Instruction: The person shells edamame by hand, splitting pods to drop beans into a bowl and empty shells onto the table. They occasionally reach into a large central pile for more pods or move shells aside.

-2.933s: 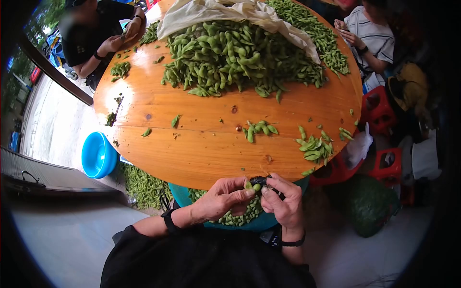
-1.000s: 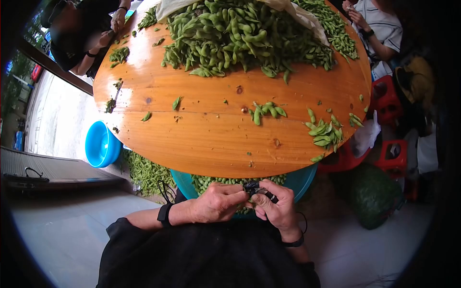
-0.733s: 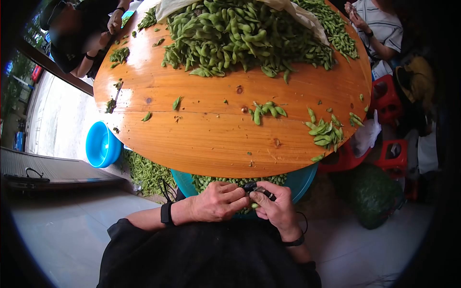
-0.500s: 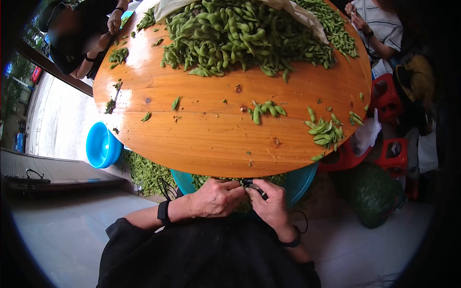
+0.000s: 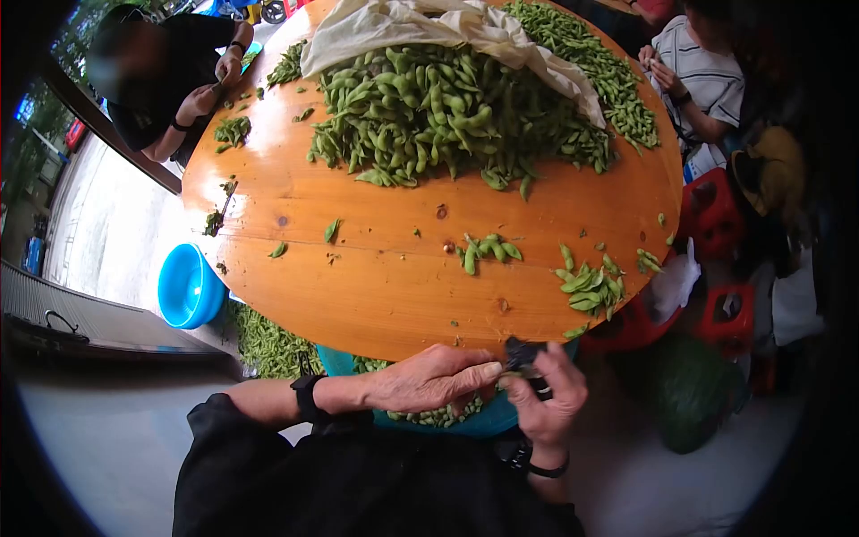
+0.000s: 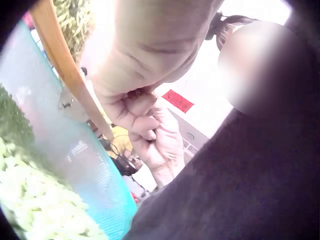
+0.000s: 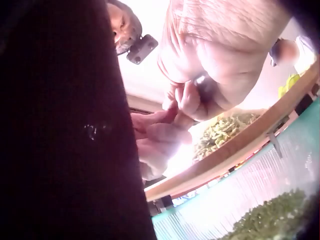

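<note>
In the head view, my right hand (image 5: 550, 403) grips a blurred black object (image 5: 521, 354) between thumb and fingers, just off the table's near edge. My left hand (image 5: 434, 378) reaches across from the left, fingers stretched and their tips against the thumb beside that object. Whatever the left fingertips might hold is hidden. Below both hands sits a teal tub (image 5: 335, 361) with shelled green beans (image 5: 429, 417). In the left wrist view, the left hand (image 6: 150, 50) and right hand (image 6: 162, 147) meet at their fingers.
A wooden table (image 5: 385, 295) bears a large heap of green pods (image 5: 420, 107) under a pale cloth (image 5: 420, 25), plus small clusters. At left stand a blue basin (image 5: 190, 286) and floor pods (image 5: 267, 342). Red stools (image 5: 711, 210) and a dark green bag (image 5: 689, 394) are at right. Two people sit opposite.
The head view has shifted, showing more of the far table. Both hands have moved right and the left fingers have straightened. The green pod seen between the hands earlier is out of sight.
</note>
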`<state>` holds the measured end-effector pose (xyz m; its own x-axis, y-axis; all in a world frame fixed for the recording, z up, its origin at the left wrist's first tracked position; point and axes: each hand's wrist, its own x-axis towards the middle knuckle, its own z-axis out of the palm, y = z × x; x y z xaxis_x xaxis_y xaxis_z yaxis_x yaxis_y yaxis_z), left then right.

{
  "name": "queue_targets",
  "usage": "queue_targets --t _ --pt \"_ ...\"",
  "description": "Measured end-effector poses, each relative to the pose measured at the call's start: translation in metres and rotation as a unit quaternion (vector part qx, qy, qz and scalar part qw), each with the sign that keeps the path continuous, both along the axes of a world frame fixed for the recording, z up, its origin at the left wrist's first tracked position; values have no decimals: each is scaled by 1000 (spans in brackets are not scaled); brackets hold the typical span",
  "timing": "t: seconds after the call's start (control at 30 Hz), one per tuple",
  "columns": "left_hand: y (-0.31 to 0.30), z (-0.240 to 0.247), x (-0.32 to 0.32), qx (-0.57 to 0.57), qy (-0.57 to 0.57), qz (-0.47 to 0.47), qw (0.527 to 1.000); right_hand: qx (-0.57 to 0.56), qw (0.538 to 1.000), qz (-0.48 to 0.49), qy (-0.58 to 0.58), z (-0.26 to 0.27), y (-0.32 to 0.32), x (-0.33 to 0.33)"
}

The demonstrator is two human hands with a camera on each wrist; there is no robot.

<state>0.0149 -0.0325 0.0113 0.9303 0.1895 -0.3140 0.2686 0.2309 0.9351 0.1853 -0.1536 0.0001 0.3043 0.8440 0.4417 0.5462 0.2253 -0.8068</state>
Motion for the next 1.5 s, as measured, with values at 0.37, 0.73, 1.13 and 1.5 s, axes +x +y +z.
queue_targets --t 0.37,0.73,1.13,1.5 --pt "77 -18 32 620 68 134 770 -48 979 -148 -131 -2 28 55" --pt "103 -9 24 629 30 255 734 -53 984 -145 -93 -7 47 55" --pt "68 21 7 189 2 214 958 -118 959 35 255 -1 61 3" --pt "26 4 -5 244 -68 253 934 -169 854 138 473 9 48 -9"
